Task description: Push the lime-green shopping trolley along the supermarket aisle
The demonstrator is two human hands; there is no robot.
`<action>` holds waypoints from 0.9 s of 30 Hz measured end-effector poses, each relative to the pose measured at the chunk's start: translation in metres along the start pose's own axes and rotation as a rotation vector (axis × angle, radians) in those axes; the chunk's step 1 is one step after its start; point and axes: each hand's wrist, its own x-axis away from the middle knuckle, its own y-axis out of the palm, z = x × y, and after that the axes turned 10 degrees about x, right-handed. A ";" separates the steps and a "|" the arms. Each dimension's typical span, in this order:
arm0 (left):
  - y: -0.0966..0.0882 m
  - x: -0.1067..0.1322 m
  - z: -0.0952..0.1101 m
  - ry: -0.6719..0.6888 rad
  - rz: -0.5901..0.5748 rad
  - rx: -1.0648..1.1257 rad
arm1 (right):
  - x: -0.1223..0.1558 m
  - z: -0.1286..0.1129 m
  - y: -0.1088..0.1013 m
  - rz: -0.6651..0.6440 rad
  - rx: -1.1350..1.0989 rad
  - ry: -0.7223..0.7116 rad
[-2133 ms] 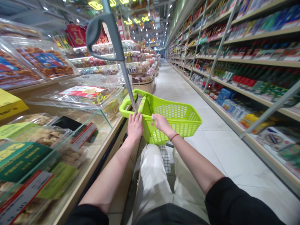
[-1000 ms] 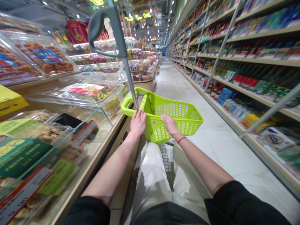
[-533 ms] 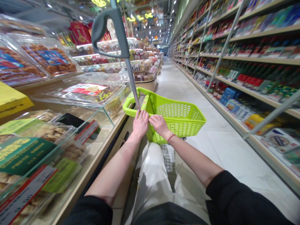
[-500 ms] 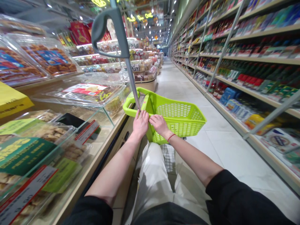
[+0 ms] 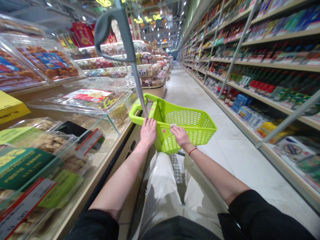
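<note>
Right hand (image 5: 181,136): narrow, thumb and fingertips pinched on a small white crumpled wad (image 5: 172,127), material unclear. Wad sits at the near rim of the lime-green perforated plastic basket (image 5: 198,117), right of the small red mark (image 5: 164,131) on its near wall. Thin red cord bracelet (image 5: 192,151) on that wrist.

Left hand (image 5: 149,132): palm down, fingers nearly together, laid over the near rim at the basket's left end, beside the foot of the shiny metal pole (image 5: 139,85). Can't tell whether it grips or just rests. Hands apart, left one at the pole, right one farther along the rim.

Basket: center of scene, upright, beyond the person's off-white trousers (image 5: 162,180), long axis running left to right. Pole rises from its left end, leaning left, to a dark grey plastic loop handle (image 5: 128,36).

Left side: pale wood display counter (image 5: 105,166) with a glass edge, clear plastic food trays (image 5: 87,100), red-and-white price tags (image 5: 90,141). Right side: tall shelving (image 5: 277,65) full of bottles and packs, running to the far end. Between: pale tiled floor (image 5: 226,160), aisle going far. Ceiling dark, small bright lights, yellow-green lit signs (image 5: 147,18) far left of the aisle.
</note>
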 end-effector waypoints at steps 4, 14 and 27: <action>0.000 0.000 0.001 -0.003 0.008 0.002 | -0.038 -0.040 0.006 0.039 -0.075 -0.031; -0.004 0.003 -0.004 -0.015 0.011 0.028 | -0.013 -0.029 0.001 0.024 -0.018 -0.099; -0.006 -0.001 0.010 -0.052 0.006 0.014 | -0.021 -0.038 0.002 -0.039 -0.115 -0.008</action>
